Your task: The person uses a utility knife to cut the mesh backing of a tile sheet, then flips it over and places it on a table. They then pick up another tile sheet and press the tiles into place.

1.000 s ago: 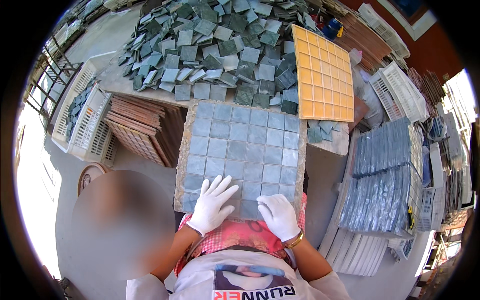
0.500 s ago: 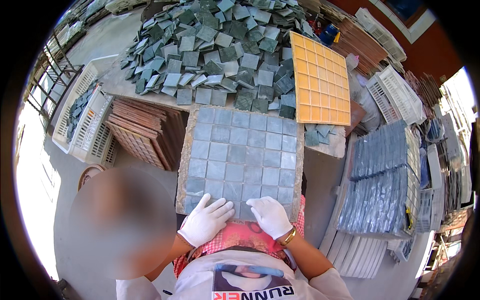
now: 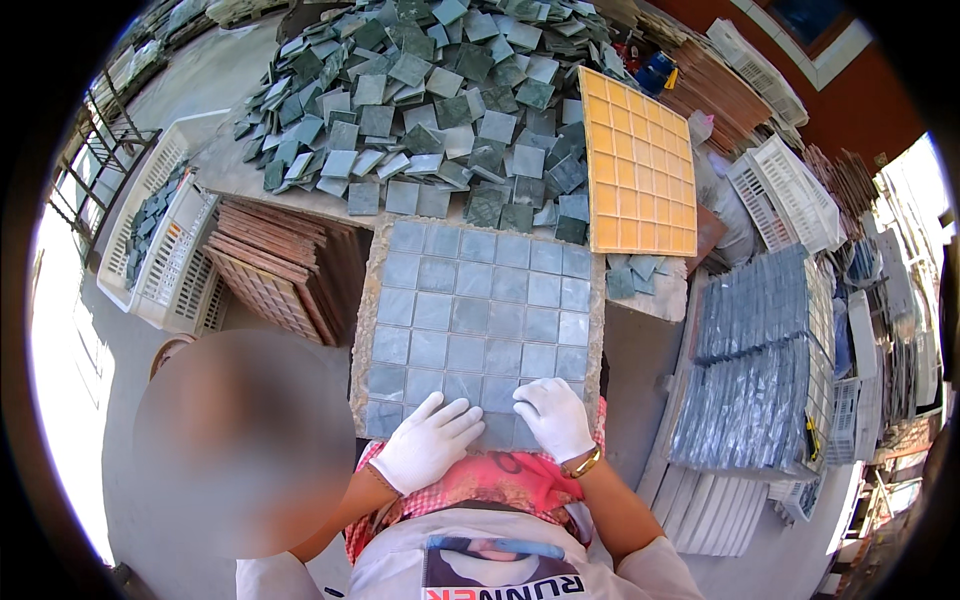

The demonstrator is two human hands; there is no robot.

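Note:
A square board with a rough, crusted rim [image 3: 366, 330] lies in front of me, bearing rows of blue-grey square stone tiles [image 3: 470, 315]. Both my hands wear white gloves. My left hand [image 3: 432, 440] rests open, fingers outstretched, over the tiles along the near edge. To its right, my right hand [image 3: 558, 418] is closed, its bent fingertips down on the tiles near the near right corner. Whatever may be in those fingers is hidden.
Loose green-grey tiles [image 3: 420, 95] are heaped beyond the board. A yellow grid tray [image 3: 643, 165] stands at their right. White crates [image 3: 165, 270] and brown stacked trays [image 3: 270, 265] are left; wrapped tile stacks [image 3: 750, 370] are right.
My right hand has shifted right and a little farther up the board, its fingers more bent. My left hand has slid slightly right. The whole view has shifted a little.

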